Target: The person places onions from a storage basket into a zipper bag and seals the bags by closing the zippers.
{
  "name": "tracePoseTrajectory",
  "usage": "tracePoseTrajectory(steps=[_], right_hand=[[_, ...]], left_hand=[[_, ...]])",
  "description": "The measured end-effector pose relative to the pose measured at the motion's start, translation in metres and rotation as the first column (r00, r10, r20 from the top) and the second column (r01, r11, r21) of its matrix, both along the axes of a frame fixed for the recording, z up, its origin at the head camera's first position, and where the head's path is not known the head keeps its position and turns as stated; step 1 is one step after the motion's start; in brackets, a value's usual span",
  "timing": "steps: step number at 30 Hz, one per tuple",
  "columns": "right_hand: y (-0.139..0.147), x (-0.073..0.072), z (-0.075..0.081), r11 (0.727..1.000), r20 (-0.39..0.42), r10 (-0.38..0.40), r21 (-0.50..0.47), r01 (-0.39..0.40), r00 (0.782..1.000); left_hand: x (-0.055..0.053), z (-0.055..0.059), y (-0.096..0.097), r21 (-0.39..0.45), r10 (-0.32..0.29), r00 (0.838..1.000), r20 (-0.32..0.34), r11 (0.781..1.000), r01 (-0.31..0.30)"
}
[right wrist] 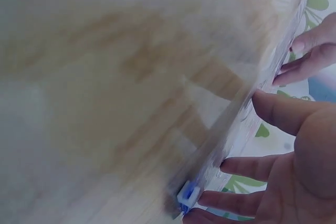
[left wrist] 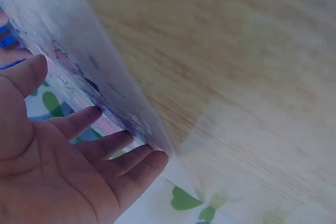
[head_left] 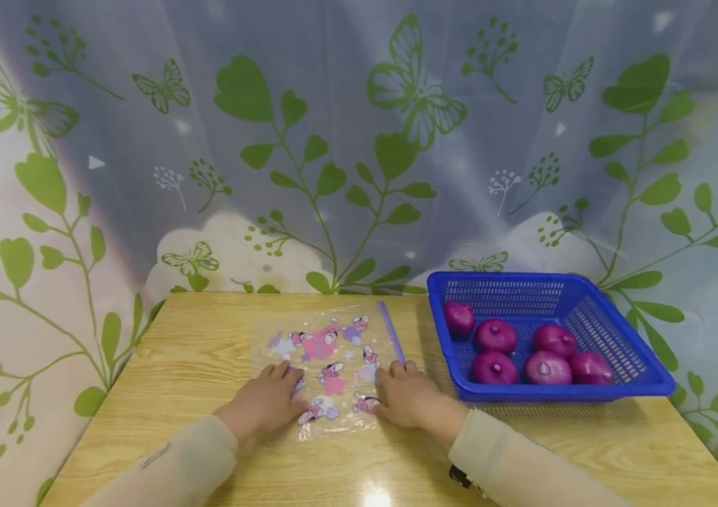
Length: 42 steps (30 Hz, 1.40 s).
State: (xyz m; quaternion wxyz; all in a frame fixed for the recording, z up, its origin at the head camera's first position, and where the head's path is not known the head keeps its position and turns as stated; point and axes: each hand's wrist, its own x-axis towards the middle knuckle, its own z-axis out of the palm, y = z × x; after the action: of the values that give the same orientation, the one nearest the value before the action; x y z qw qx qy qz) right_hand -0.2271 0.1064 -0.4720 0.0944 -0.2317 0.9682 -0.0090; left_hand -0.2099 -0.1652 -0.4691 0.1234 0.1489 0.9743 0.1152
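Note:
A clear plastic zip bag point(head_left: 333, 384) printed with pink and purple cartoon figures and stars lies flat on the wooden table. Its purple zip strip point(head_left: 392, 332) runs along the right side. My left hand point(head_left: 268, 400) rests on the bag's left part, fingers spread and fairly straight. On the right part, near the lower end of the zip strip, my right hand point(head_left: 411, 396) touches the bag with extended fingertips. The right wrist view shows a blue-and-white slider point(right wrist: 187, 194) beside the fingertips. Neither hand grips anything.
A blue plastic basket point(head_left: 441, 331) stands on the right of the table, close beyond my right hand. Several purple onions point(head_left: 547, 367) lie in it. The wooden table point(head_left: 194, 345) ends at a curtain point(head_left: 346, 211) with green leaves and butterflies.

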Motion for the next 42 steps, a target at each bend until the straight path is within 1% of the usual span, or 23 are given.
tracePoseTrajectory(steps=[4,8,12,17,22,27,32,36,42], right_hand=[[-0.001,0.004,0.000,1.000,0.000,0.016,0.009,-0.016,1.000],[-0.002,0.008,0.002,1.000,0.005,0.020,0.017,-0.020,1.000],[-0.003,0.011,0.004,1.000,0.009,0.021,0.017,-0.021,1.000],[-0.005,0.013,0.004,1.000,0.009,0.019,-0.002,-0.019,1.000],[-0.004,0.010,0.004,1.000,0.006,0.024,-0.012,-0.024,1.000],[-0.002,0.005,0.004,0.998,0.011,0.015,-0.061,-0.014,1.000],[0.003,0.001,0.006,0.993,0.006,0.000,-0.117,0.001,1.000],[0.006,-0.003,0.006,0.982,-0.007,-0.047,-0.183,0.045,0.999],[0.009,-0.010,0.004,0.957,0.009,-0.156,-0.245,0.154,0.988]], left_hand=[[-0.006,0.001,0.000,0.005,0.005,1.000,-0.004,1.000,-0.005],[-0.011,-0.001,0.000,0.001,0.009,1.000,-0.003,1.000,-0.009],[-0.016,-0.002,0.000,0.017,0.015,1.000,0.007,1.000,-0.015],[-0.018,-0.002,-0.001,0.034,0.019,1.000,0.014,0.999,-0.020],[-0.017,-0.002,-0.001,0.039,0.020,1.000,0.020,0.999,-0.021],[-0.017,-0.001,-0.002,0.051,0.016,1.000,0.019,0.999,-0.017],[-0.015,-0.003,-0.001,0.053,0.001,1.000,0.007,0.999,-0.002],[-0.010,-0.003,0.002,0.059,-0.014,1.000,-0.006,0.998,0.015],[-0.003,-0.002,0.006,0.066,-0.043,0.999,-0.031,0.997,0.045]])
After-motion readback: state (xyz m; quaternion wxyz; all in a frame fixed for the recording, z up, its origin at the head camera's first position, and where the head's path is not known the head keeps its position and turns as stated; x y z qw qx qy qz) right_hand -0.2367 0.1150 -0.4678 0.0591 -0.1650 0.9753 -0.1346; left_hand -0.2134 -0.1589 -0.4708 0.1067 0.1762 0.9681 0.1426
